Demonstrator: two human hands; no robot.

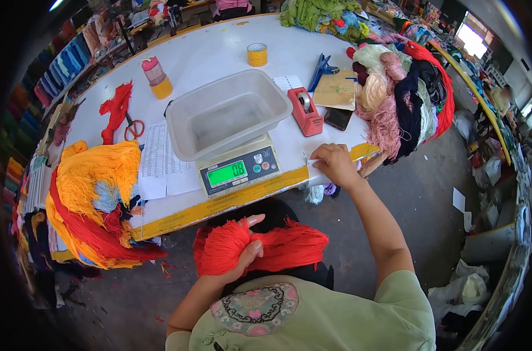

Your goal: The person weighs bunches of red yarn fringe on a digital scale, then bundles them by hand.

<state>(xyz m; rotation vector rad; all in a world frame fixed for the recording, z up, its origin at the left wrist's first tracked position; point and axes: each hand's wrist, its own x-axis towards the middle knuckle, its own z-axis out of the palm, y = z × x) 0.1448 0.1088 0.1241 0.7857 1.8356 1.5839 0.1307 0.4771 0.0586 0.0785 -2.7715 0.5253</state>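
Note:
A bundle of bright red yarn (pixel 295 243) is gripped around its middle by my left hand (pixel 248 253), in front of my body. My right hand (pixel 335 164) is closed at the table's front edge, its fingertips pinching near a small white piece that I cannot make out clearly. Between my hands and the far side stands a digital scale (pixel 239 166) with a green display reading 0.8. On it rests a grey plastic tub (pixel 181 146) with no yarn in it. A red tape dispenser (pixel 307 120) stands just beyond my right hand.
Orange and red yarn (pixel 102 181) hangs over the table's left edge, near printed sheets (pixel 157 155) and scissors (pixel 135 127). Mixed skeins (pixel 388 82) are piled at the right, beside a phone (pixel 338 119), a notepad (pixel 335 89) and a blue clip (pixel 322 70). A tape roll (pixel 257 55) stands farther back.

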